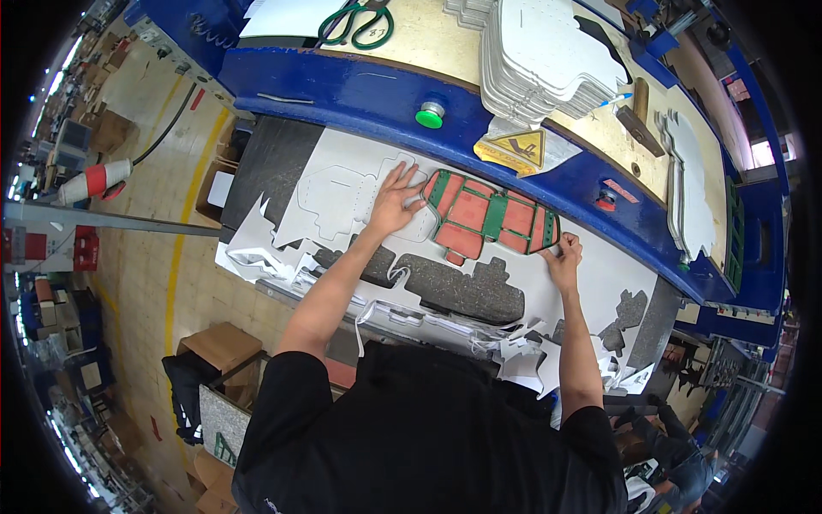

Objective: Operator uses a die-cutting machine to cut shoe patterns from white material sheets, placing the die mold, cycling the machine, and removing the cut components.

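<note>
A cutting die with a green frame and red foam pads lies flat on a white sheet. My left hand rests on the sheet at the die's left end, fingers spread, with the thumb close to or touching its edge. At the other end, my right hand has its fingers and thumb closed on the die's right corner. Cut outlines show in the sheet to the left of my left hand. Dark cut-out gaps run through it on the near side of the die.
A blue machine beam with a green button and a red button crosses beyond the sheet. Above are scissors, stacked white cut pieces and a hammer. Torn scraps hang along the near edge. A cardboard box stands left.
</note>
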Tool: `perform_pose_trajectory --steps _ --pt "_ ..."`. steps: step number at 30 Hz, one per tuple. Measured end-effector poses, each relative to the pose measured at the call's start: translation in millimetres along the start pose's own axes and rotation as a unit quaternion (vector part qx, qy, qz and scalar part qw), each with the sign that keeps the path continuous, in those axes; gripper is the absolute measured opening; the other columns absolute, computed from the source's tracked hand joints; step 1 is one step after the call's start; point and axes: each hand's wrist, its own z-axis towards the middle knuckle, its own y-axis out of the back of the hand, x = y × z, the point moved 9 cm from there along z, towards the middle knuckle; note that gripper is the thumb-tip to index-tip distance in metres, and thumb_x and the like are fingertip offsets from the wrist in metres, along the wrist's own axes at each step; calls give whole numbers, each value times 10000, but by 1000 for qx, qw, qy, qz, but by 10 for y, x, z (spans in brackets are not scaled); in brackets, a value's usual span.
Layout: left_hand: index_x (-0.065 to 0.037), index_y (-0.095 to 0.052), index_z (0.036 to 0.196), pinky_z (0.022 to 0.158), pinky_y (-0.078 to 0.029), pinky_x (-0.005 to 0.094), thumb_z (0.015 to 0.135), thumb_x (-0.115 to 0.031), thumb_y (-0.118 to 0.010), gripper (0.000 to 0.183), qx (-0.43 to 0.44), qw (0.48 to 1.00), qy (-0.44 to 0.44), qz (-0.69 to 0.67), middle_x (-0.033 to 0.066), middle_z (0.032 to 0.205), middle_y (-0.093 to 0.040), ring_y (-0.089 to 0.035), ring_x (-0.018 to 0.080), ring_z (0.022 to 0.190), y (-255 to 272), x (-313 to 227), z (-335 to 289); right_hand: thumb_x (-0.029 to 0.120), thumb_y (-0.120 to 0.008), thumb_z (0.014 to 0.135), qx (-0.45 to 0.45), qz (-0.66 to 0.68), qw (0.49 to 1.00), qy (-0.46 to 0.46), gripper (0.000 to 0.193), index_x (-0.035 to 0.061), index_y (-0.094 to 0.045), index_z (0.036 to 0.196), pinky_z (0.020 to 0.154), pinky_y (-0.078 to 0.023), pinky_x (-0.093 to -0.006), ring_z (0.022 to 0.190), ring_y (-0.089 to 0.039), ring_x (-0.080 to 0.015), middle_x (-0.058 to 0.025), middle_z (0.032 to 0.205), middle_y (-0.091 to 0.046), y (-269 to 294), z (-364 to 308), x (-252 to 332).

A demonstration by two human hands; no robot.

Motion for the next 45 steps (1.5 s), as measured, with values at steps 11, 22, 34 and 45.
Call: perform_pose_trajectory --steps 11,22,34,45 --pt "-127 -642 1276 1186 -241 455 798 -184 -751 493 8 995 41 -89 147 1485 -442 -331 365 1414 202 -8 -22 213 -857 694 -7 0 999 37 715 120 -574 1344 894 -414 -356 1016 -489 -257 -78 1098 -526 103 -72 237" --pt "-79 -710 1043 902 -497 386 918 -254 -644 225 387 890 8 -239 94 999 -690 -641 281 996 -2 -1975 -1486 318 -524 981 -508 356 743 -252 365 25 -612 1181 714 -518 -333 827 -588 -153 -66 984 -628 1861 -873 -2015" --pt "-130 -693 895 855 -384 410 895 -278 -620 166 61 997 -17 32 27 930 -599 -540 246 972 -337 -1241 -1255 471 -421 962 -658 234 627 -345 728 -45 -319 1465 1049 -394 -542 1260 -476 -459 -345 1423 -400 3117 -290 -1447" --pt "-111 -685 879 858 -383 428 889 -332 -621 230 15 997 -56 52 78 933 -605 -543 281 979 -243 -1326 -1083 169 -666 858 -130 97 987 22 246 22 -637 1053 920 -451 -400 982 -591 -305 -161 1007 -623 638 -1441 978"
